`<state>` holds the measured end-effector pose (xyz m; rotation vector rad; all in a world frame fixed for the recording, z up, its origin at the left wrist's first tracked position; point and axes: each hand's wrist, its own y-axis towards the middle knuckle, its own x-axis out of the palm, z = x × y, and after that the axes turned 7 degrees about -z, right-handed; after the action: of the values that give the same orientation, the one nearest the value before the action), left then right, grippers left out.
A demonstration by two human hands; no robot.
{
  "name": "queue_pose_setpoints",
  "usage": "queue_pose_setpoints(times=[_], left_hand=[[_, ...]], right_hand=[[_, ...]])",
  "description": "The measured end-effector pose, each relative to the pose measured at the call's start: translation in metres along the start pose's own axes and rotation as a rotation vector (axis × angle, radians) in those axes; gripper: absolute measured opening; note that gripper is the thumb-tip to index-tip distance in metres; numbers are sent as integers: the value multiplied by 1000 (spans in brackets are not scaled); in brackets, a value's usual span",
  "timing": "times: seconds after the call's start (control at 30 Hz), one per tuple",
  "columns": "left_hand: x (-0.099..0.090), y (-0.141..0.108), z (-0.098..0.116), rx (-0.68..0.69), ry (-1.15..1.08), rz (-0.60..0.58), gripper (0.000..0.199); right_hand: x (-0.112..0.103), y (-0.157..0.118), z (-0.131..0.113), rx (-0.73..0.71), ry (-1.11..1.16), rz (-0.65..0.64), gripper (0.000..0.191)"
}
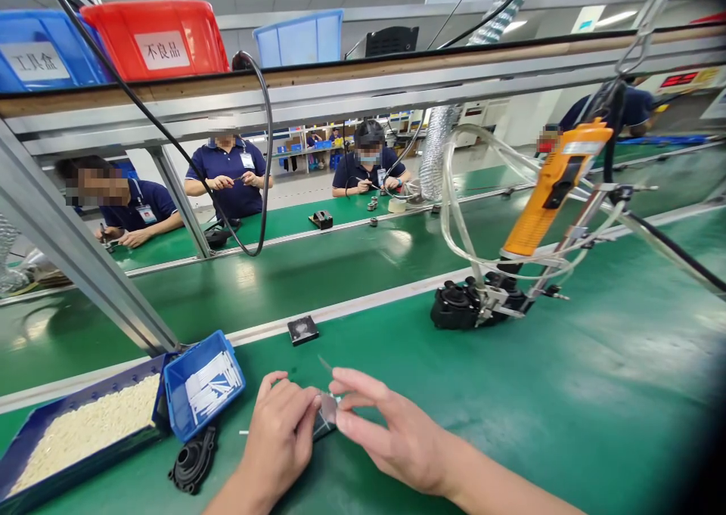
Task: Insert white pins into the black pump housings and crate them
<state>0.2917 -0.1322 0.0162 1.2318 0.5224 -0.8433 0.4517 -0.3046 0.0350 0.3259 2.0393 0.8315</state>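
Observation:
Both my hands meet over the green work surface at the lower middle. With bent fingers, my left hand (282, 432) pinches the left side of a small flat greyish piece (328, 407). On its right side, the thumb and fingertips of my right hand (391, 432) close on the same piece. A thin pointed sliver (324, 363) sticks up near my right fingertips. Beneath the piece lies a dark flat block (324, 429), partly hidden by my fingers. A short white strip (243, 432) shows just left of my left hand.
A blue bin (175, 401) of white strips and a dark blue tray (73, 466) of cream pieces stand left, beside a black round housing (193, 460). A black square block (302, 330) lies ahead. An orange screwdriver (553, 190) hangs over black parts (457, 305). Several people work across the line.

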Motion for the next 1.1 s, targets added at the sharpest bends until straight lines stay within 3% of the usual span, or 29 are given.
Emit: queue_pose_setpoints(times=[0.1,0.23,0.37,0.43,0.57,0.7,0.97,1.1], left_hand=[[-2,-1,0,7,8,-4,19],[-4,0,2,7,-6,39,19],[-4,2,5,41,-55,95,20],[-5,3,6,86,-49,128,25],[-6,3,5,132,-12,150,29],[-8,0,6,156,29,96,30],[-10,0,10,205,63,63,27],[-9,2,11,179,44,69,25]], right_hand=[[-1,1,-5,99,121,-58,67],[5,3,-2,21,59,122,73],[7,9,2,262,269,241,71],[4,9,3,298,209,225,72],[-1,6,5,225,1,124,76],[-2,3,5,71,-65,50,82],[-4,6,1,86,-57,-25,77],[-4,4,3,6,-100,-57,88]])
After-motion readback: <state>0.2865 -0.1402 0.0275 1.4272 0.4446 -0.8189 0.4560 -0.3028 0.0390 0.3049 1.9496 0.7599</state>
